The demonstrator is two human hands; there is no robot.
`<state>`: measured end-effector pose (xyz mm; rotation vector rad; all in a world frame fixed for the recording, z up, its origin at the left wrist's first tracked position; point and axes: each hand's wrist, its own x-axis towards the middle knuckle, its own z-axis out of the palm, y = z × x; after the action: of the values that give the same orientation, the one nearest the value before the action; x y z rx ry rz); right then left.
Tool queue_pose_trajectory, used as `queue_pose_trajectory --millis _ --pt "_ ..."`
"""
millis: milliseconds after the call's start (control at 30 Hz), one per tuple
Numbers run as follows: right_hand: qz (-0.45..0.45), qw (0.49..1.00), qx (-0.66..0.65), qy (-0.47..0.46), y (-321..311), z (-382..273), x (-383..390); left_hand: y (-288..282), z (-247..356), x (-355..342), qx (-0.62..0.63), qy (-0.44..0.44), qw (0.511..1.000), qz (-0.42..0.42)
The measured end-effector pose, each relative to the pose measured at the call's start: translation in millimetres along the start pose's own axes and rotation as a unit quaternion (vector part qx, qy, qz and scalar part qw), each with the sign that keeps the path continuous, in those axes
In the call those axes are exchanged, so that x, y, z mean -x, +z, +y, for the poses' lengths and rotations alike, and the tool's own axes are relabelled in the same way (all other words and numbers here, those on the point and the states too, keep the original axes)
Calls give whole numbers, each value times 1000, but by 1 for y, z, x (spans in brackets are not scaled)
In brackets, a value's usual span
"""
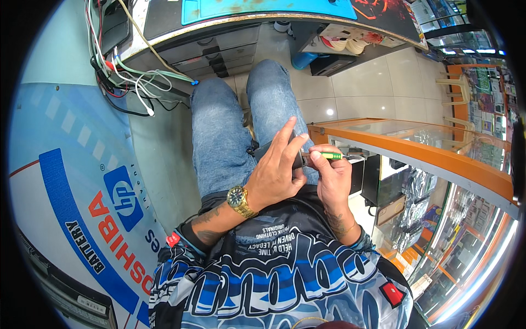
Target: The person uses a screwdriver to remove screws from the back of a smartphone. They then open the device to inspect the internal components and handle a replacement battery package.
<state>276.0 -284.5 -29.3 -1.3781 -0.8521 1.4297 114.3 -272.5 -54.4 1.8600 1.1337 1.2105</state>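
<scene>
Over my lap, my left hand (pixel 276 174) grips a dark, flat, box-like device (pixel 264 151), with a gold watch (pixel 239 200) on that wrist. Its thumb and lower fingers hold the device while the other fingers stretch across the top. Most of the device is hidden under this hand, so its exact kind is unclear. Closed around a small screwdriver (pixel 332 156) with a green and yellow handle, my right hand (pixel 334 180) sits just to the right. The tool points left at the device's right edge; whether its tip touches is hard to see.
A desk (pixel 164 34) with a blue mat (pixel 268 8) and drawers stands ahead. Loose cables (pixel 139 82) hang at its left end. Close on my right is a glass display counter (pixel 416 145) with an orange frame. A printed panel (pixel 82 181) lines my left.
</scene>
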Motion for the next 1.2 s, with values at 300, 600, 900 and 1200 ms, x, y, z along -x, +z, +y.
queue_pose_trajectory --millis 300,600,900,1200 --pt "9 994 -101 32 -2 8 -6 4 2 0 -35 -14 999 -29" --pt "64 992 68 -82 -1 16 -3 -6 0 -16 27 -1 993 -113" --pt "35 989 -114 92 -13 13 -19 -11 -5 -18 43 7 984 -172" --pt "25 973 -171 153 -20 16 -22 -10 -12 -17 82 -58 976 -192"
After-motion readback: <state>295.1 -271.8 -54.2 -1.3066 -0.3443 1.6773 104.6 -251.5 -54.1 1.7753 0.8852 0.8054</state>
